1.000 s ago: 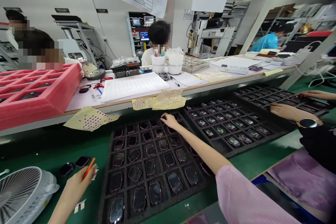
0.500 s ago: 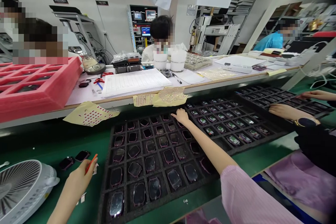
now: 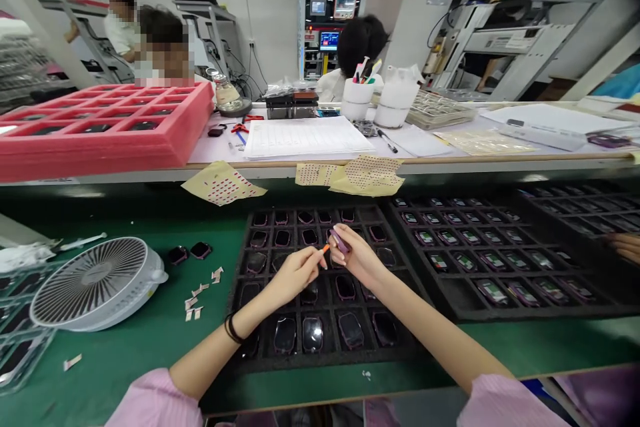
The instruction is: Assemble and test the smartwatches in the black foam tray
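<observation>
My left hand [image 3: 300,273] is closed around a thin orange tool [image 3: 325,249], its exact kind unclear, with the tip pointing at a smartwatch with a purple case. This watch [image 3: 341,241] is pinched on edge in the fingers of my right hand [image 3: 359,259]. Tool tip and watch are very close; whether they touch I cannot tell. Both hands hover above a black foam tray [image 3: 325,361] whose compartments hold many dark-screened watches, partly hidden by my forearms. Two more watches [image 3: 201,249] lie on the green mat to the left.
A white fan [image 3: 100,283] and small pale strips [image 3: 200,289] are at left. Another black tray [image 3: 465,313] of opened watches stands to the right, near a co-worker's hand [image 3: 625,245]. A shelf [image 3: 280,168] with papers, cups and a pink foam tray [image 3: 185,137] runs across behind.
My right hand has come back from the tray's far right corner, now with a watch. My left hand has moved right from the mat with the orange tool. The view has turned left.
</observation>
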Demonstrator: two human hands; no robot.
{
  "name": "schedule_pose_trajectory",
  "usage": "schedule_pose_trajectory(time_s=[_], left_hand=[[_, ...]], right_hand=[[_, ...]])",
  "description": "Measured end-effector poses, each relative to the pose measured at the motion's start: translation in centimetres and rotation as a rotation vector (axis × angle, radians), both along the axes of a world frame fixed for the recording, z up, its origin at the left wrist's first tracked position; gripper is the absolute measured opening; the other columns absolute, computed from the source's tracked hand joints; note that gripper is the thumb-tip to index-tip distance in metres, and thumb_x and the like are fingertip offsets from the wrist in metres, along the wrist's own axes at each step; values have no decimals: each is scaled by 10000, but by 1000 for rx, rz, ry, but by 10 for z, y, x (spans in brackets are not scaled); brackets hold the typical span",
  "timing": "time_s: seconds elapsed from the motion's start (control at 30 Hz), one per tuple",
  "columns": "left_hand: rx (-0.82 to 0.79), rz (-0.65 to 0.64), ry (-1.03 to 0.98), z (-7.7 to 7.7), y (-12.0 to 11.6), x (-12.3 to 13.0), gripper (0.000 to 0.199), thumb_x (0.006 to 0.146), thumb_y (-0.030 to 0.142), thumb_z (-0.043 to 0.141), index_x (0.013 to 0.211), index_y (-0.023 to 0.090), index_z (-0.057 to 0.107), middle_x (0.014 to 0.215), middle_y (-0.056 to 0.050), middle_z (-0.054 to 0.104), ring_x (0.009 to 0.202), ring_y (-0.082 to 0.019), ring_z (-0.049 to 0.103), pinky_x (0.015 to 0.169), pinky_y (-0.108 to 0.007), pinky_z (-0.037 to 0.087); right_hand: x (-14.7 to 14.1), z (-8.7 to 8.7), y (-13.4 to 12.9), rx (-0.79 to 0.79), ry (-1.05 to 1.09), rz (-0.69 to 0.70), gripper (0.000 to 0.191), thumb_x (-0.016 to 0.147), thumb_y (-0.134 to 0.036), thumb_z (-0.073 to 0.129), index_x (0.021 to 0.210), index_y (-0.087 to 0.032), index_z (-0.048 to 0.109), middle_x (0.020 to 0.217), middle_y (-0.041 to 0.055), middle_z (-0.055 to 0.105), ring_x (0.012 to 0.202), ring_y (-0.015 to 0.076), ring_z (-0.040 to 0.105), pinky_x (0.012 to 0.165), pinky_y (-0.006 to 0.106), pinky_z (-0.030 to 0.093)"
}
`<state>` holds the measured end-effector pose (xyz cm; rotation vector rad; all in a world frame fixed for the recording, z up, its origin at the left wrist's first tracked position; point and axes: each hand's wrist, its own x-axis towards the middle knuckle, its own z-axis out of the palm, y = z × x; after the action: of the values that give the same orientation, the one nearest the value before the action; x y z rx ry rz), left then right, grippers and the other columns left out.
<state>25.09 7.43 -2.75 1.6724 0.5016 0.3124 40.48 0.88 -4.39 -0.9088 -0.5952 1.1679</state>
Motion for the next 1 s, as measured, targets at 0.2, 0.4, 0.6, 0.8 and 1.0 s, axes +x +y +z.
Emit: schedule_pose_trajectory(time_s=[0.2,0.4,0.6,0.8,1.0], left_hand=[[-82,4,-69,2,-5,4,363,873,487,398,725,170,492,446,101,338,331,-34,210,335,-157,182],[-126,-20,-18,12,-2,1,421,831,552,435,737,156,539,419,91,385,298,-29,219,309,-156,162],[-186,-11,-84,10,-4,4,437,804,577,477,726,152,535,415,86,410,293,-19,213,311,-148,147],[-190,69,-68,3,-5,6,471,758,624,517,699,157,513,393,93,378,297,-16,179,313,-145,132],[-145,220,40,3,4,12,547,610,695,612,661,165,489,391,110,289,321,-21,187,329,-144,130]], right_hand=[[-24,22,-3,-26,93,3,316,713,-387,721,766,-196,475,555,-69,524,351,37,376,333,160,257],[-26,21,-2,4,70,31,312,741,-399,698,758,-206,454,437,-108,449,289,37,348,316,148,221],[-30,20,2,27,335,172,363,750,-376,684,665,-194,382,456,-98,471,265,-2,226,295,153,94],[-33,17,7,38,352,96,380,720,-352,698,631,-197,362,406,-104,419,282,5,215,323,164,73],[-29,15,10,64,250,55,310,689,-367,698,754,-223,432,430,-115,447,300,41,223,345,181,157]])
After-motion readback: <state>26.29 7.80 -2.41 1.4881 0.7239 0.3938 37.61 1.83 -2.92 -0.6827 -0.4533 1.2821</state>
